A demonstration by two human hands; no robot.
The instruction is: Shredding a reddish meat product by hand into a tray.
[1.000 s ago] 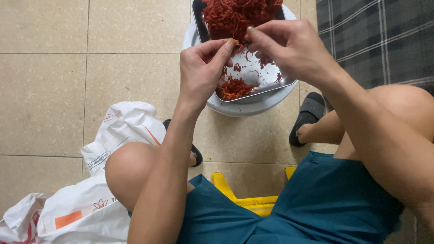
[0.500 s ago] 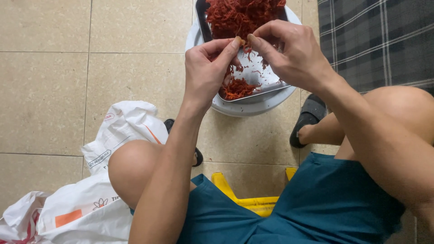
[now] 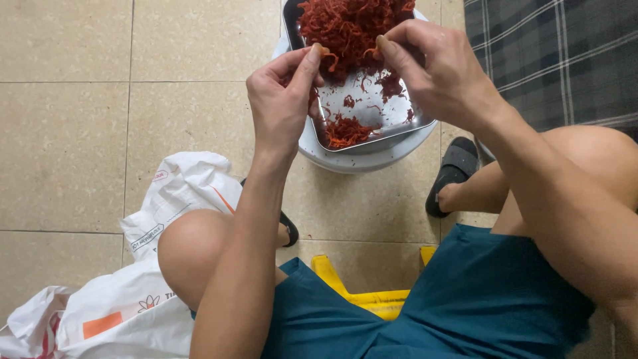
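Observation:
A steel tray (image 3: 392,119) rests on a white round stool (image 3: 359,159) and holds a heap of red shredded strands (image 3: 349,26) at its far end, with a smaller pile (image 3: 345,131) near its front. My left hand (image 3: 282,106) hovers over the tray's left edge, thumb and forefinger pinched on a small red strand (image 3: 327,56). My right hand (image 3: 435,66) is over the tray's right side, its fingertips pinching another bit of the red shreds. The two hands are a short way apart above the heap.
I sit on a low yellow stool (image 3: 372,296) on a beige tiled floor (image 3: 73,133). White plastic bags (image 3: 133,279) lie by my left knee. A black slipper (image 3: 452,173) is on my right foot. A dark plaid cloth (image 3: 565,60) lies at the upper right.
The hands were close together, pulling at one clump. They have since drawn apart, each now pinching a piece of the red shreds.

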